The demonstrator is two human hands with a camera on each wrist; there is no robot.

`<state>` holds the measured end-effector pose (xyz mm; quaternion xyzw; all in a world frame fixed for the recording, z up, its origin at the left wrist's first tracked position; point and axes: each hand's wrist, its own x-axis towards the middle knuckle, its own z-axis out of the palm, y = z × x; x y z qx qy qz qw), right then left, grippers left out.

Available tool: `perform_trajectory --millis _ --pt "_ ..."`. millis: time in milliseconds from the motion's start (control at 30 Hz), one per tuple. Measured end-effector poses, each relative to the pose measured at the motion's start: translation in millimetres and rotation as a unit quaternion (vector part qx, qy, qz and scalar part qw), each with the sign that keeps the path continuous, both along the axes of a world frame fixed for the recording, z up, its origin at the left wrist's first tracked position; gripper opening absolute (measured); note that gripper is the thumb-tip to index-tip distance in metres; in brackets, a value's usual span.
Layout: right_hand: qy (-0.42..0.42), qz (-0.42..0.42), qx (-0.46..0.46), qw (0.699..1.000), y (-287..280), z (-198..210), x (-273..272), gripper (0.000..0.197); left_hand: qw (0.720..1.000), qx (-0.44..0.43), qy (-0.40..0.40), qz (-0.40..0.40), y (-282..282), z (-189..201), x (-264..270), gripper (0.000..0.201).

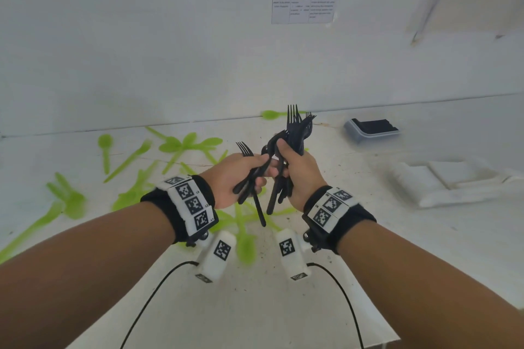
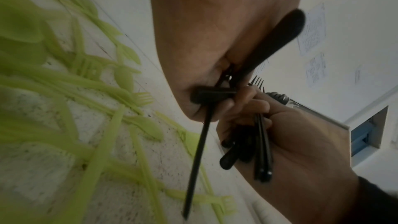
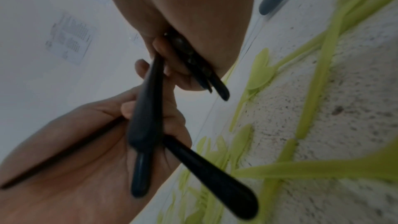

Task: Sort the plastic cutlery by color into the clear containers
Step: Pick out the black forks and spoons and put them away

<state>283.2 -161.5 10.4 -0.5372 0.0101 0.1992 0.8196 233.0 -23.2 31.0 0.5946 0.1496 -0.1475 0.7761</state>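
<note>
From the head view, my right hand (image 1: 300, 176) is curled round a bunch of black plastic forks and spoons (image 1: 295, 133) mid-frame, while my left hand (image 1: 238, 176) grips a few more black plastic pieces (image 1: 251, 178) just beside it — I'd merge them handles-first and squeeze before moving to the clear container with black cutlery inside (image 1: 371, 129), upper right. The left wrist view shows one thin black handle (image 2: 198, 156) hanging loose below the fingers, likely to slip. The right wrist view shows lime-green plastic cutlery (image 3: 318, 91) strewn over the white table (image 3: 355, 100) at right, unsorted — nothing blocks the path.
</note>
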Motion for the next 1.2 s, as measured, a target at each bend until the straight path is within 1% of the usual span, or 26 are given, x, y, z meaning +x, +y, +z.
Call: perform_trajectory --millis 100,200,267,333,367,400,433,500,600,667,700,767,833,867,933,1000,1033,1067,1100,1133,1167,1200 --pt "-0.006 -0.008 0.023 1.000 1 -2 2 0.019 1.000 0.019 0.003 -0.015 1 3 1 0.026" --pt "-0.026 -0.026 0.013 0.999 6 -7 1 0.013 0.998 0.060 0.004 -0.018 1 4 1 0.027" --pt "-0.026 -0.046 0.003 0.999 10 -8 0 0.008 0.993 0.114 -0.003 -0.014 1 2 1 0.024" --pt "-0.028 -0.092 -0.026 0.995 10 -10 2 0.007 0.978 0.209 -0.013 -0.012 3 -3 0 0.022" --pt "-0.025 -0.118 -0.042 0.992 7 -10 5 0.008 0.969 0.247 -0.017 -0.002 6 -6 -1 0.024" --pt "-0.016 -0.138 -0.052 0.989 3 -9 9 0.008 0.965 0.261 -0.022 0.022 9 -7 -2 0.027" --pt "-0.007 -0.147 -0.058 0.987 -2 -8 12 0.010 0.966 0.252 -0.027 0.046 12 -8 -3 0.028" --pt "0.000 -0.127 -0.076 0.989 -9 -8 15 0.016 0.974 0.214 -0.037 0.058 15 -5 -5 0.030" --pt "-0.001 -0.043 -0.081 0.996 -3 -6 6 0.024 0.971 0.220 -0.082 0.032 11 -2 -5 0.030" --pt "0.019 0.000 -0.039 0.999 8 -3 -2 0.026 0.972 0.209 -0.104 0.026 7 -1 -4 0.026" --pt "0.032 0.007 -0.014 0.999 12 -3 -3 0.027 0.972 0.207 -0.109 0.026 6 -1 -4 0.025" --pt "0.037 0.005 -0.003 0.999 14 -3 -3 0.024 0.959 0.252 -0.122 0.033 8 -4 -4 0.024" --pt "0.020 -0.003 -0.031 0.999 13 -4 -1 0.018 0.928 0.337 -0.148 0.050 16 -9 -4 0.021" --pt "0.012 -0.011 -0.044 0.999 13 -5 0 0.017 0.906 0.384 -0.170 0.058 20 -12 -6 0.018" --pt "0.014 -0.032 -0.049 0.998 13 -6 0 0.018 0.843 0.484 -0.229 0.046 24 -16 -10 0.012" --pt "0.031 -0.048 -0.039 0.998 15 -5 1 0.021 0.766 0.582 -0.273 0.018 28 -19 -16 0.014" --pt "0.037 -0.048 -0.037 0.997 15 -5 2 0.022 0.737 0.613 -0.283 0.011 30 -20 -18 0.014" --pt "0.039 -0.043 -0.037 0.998 14 -5 2 0.023 0.723 0.629 -0.286 0.013 34 -20 -19 0.013" --pt "0.038 -0.035 -0.039 0.998 13 -7 3 0.024 0.728 0.625 -0.282 0.021 38 -20 -18 0.010" --pt "0.034 -0.028 -0.045 0.998 11 -8 4 0.025 0.759 0.593 -0.266 0.035 42 -18 -18 0.008" --pt "0.032 -0.024 -0.055 0.998 10 -10 5 0.026 0.814 0.529 -0.235 0.052 45 -15 -16 0.010" --pt "0.032 -0.023 -0.065 0.997 9 -12 6 0.029 0.874 0.440 -0.195 0.068 46 -11 -14 0.013"
